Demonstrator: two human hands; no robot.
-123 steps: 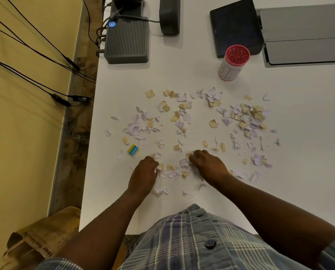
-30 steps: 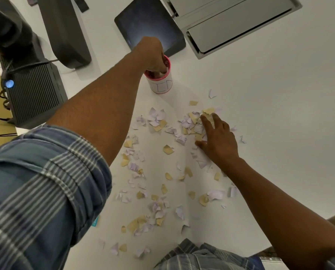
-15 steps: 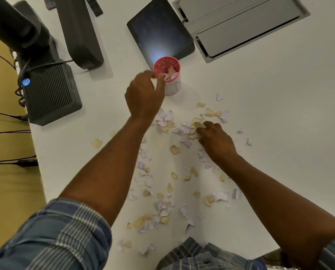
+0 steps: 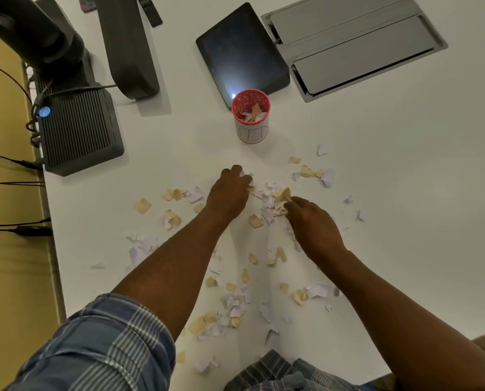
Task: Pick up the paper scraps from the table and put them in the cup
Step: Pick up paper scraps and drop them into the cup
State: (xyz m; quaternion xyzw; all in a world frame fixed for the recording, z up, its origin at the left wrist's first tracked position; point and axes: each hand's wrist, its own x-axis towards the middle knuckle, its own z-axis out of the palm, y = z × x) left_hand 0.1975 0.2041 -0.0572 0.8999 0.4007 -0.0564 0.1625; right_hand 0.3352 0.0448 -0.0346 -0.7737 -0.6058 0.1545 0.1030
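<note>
Across the table [image 4: 404, 170] the scraps [image 4: 269, 201] lie loose (white and tan mixed), thickest between both hands. Left hand [image 4: 230, 190] is curled knuckles-up on them, grip hidden, can't tell. Right hand [image 4: 311, 221] pinches scraps at its fingertips. Cup [image 4: 251, 117] stands beyond, a few scraps inside.

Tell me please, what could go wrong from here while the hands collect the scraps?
The cup is light and stands just beyond the left hand; a careless reach might tip it. Many paper scraps lie near the table front edge, so the forearms may sweep some off.
</note>
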